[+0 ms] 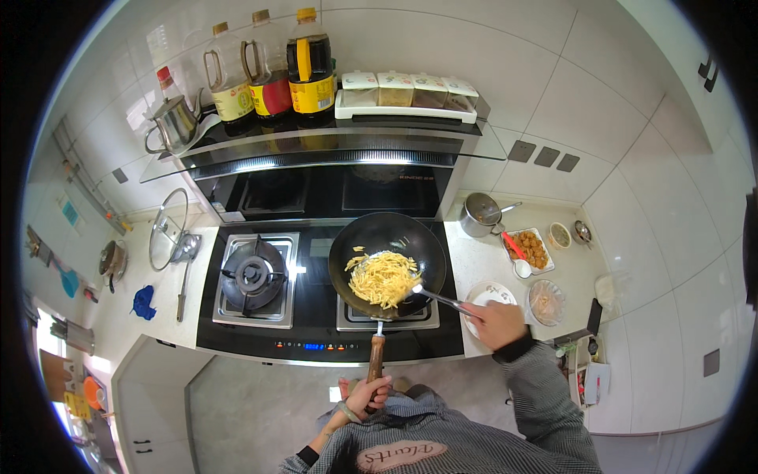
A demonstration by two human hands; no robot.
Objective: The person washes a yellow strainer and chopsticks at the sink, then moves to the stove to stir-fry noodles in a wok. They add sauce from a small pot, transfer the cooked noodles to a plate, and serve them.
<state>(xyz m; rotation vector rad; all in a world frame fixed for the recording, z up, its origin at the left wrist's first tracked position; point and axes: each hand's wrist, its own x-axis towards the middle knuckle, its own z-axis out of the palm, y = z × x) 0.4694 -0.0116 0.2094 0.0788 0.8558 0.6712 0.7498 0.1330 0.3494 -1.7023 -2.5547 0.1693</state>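
A black wok (349, 249) sits over the right burner of the gas hob. Pale yellow strips of food (382, 277), perhaps shredded potato, lie in its middle. My left hand (368, 398) is wrapped around the wok's wooden handle (376, 358), close to my body. My right hand (498, 324) grips the metal shaft of a cooking utensil (444, 300). The utensil's head reaches into the right edge of the strips, and it is too blurred there to tell its shape. Partly under my right hand is a white patterned plate (488, 291).
Left stands the bare burner (253, 272); beyond it lie a glass lid (167, 231), a ladle (185, 255) and a blue cloth (143, 303). At right are a saucepan (481, 214), a tray of browned food (531, 249) and a covered bowl (545, 303). Bottles (311, 65) and a seasoning box (408, 95) top the hood.
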